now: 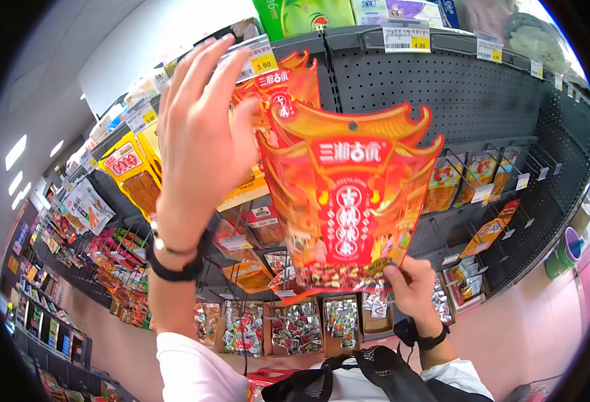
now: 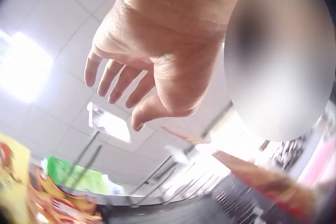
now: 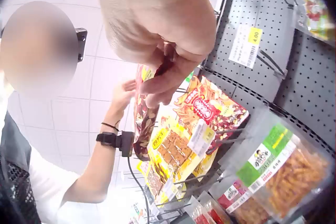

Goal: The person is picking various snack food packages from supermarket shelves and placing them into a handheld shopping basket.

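Observation:
A large red and orange snack bag [image 1: 348, 201] with a roof-shaped top stands upright in front of the shelf. My right hand [image 1: 412, 285] pinches its lower right corner between thumb and fingers. In the right wrist view the same hand [image 3: 163, 35] grips the bag's edge, and the bag [image 3: 144, 121] shows side-on. My left hand [image 1: 204, 127] is raised left of the bag, fingers extended and apart, holding nothing. The left wrist view shows that palm [image 2: 168, 56] with loosely bent fingers. A matching red bag [image 1: 301, 84] hangs behind, close to my left thumb.
Dark pegboard [image 1: 402, 87] with metal hooks backs the shelf. Price tags [image 1: 409, 40] stick out along the top rail. Yellow snack packs [image 1: 130, 171] hang at left. Boxes of small packets [image 1: 298, 328] line the bottom. A green bucket [image 1: 566, 258] stands on the floor at right.

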Demonstrator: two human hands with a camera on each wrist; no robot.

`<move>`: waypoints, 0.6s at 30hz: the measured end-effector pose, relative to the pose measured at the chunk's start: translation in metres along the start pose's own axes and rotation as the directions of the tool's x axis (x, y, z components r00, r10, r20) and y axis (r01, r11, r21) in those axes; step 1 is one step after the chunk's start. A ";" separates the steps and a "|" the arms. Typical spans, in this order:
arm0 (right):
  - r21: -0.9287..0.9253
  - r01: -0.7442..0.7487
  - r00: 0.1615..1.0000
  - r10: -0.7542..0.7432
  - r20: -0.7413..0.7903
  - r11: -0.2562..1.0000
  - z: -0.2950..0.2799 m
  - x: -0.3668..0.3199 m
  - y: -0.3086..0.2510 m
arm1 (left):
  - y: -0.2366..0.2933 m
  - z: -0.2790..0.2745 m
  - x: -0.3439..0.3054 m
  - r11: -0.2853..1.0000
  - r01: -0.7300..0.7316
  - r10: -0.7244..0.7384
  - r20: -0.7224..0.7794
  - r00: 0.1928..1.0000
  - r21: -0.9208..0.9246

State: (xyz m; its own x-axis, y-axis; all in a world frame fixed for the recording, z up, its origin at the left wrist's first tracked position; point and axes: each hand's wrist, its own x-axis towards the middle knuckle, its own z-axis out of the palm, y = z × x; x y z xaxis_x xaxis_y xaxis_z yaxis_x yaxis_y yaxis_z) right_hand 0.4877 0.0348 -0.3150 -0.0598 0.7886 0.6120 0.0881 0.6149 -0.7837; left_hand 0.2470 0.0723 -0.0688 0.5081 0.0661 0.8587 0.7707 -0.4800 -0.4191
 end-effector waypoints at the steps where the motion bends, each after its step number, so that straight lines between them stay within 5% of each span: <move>1: 0.004 0.001 1.000 -0.001 0.005 1.000 -0.001 0.005 0.002 | -0.008 0.006 0.003 0.993 -0.042 0.039 0.031 0.999 0.115; 3: 0.117 -0.079 0.996 0.074 0.043 0.990 0.006 0.016 0.006 | -0.021 0.008 0.011 0.966 -0.104 0.085 0.090 0.992 0.236; 8: 0.294 -0.059 0.997 0.040 0.071 0.954 0.029 0.047 -0.012 | -0.044 0.006 0.037 0.998 -0.050 0.046 0.096 0.994 0.033; 13: 0.178 0.119 0.986 -0.137 0.095 0.977 0.036 0.071 -0.024 | -0.039 0.012 0.039 0.997 0.026 -0.022 0.050 0.999 -0.072; 18: 0.341 -0.040 0.986 -0.017 0.164 0.939 0.054 0.083 -0.027 | -0.035 0.005 0.039 0.991 0.113 -0.108 0.084 0.991 -0.066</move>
State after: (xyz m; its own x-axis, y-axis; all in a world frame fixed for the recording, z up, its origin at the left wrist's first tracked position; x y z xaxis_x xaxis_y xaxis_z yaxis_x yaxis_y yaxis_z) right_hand 0.4269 0.0844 -0.2486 -0.2232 0.7684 0.5997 -0.2543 0.5481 -0.7969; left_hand 0.2414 0.0958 -0.0223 0.4529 0.1911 0.8709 0.7964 -0.5258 -0.2988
